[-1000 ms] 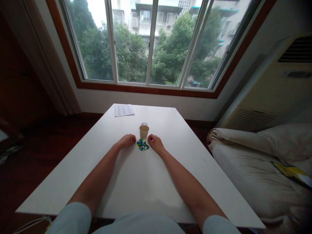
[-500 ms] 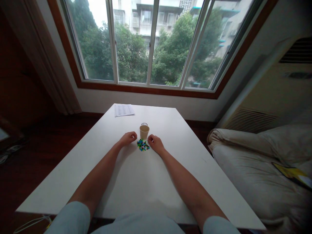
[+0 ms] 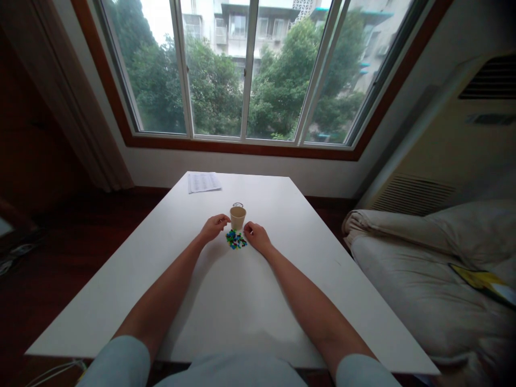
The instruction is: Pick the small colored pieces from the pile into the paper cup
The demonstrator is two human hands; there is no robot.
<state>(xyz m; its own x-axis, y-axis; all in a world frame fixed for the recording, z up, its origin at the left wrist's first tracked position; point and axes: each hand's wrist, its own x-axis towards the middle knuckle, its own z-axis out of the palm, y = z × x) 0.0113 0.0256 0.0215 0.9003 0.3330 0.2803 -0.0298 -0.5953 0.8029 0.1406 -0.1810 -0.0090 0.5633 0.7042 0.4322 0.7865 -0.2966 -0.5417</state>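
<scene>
A light brown paper cup (image 3: 237, 219) stands upright on the white table (image 3: 242, 301). Just in front of it lies a loose pile of small blue, green, black and white pieces (image 3: 236, 239), too tiny to tell their kind. My left hand (image 3: 213, 227) is at the cup's left side, fingertips closed together and close to its wall; whether they touch it I cannot tell. On the other side, my right hand (image 3: 258, 237) rests by the pile's right edge, fingers curled into a pinch. Anything inside either pinch is too small to make out.
Behind the cup is a thin dark ring-shaped object (image 3: 237, 205). Printed paper sheets (image 3: 204, 182) lie at the table's far left corner. A padded, cloth-covered seat (image 3: 403, 269) stands to the right, and a window (image 3: 245, 80) is ahead.
My left hand has moved slightly right, its fingertips reaching closer to the cup. My right hand stays almost where it was beside the pile. The camera view has shifted a little.
</scene>
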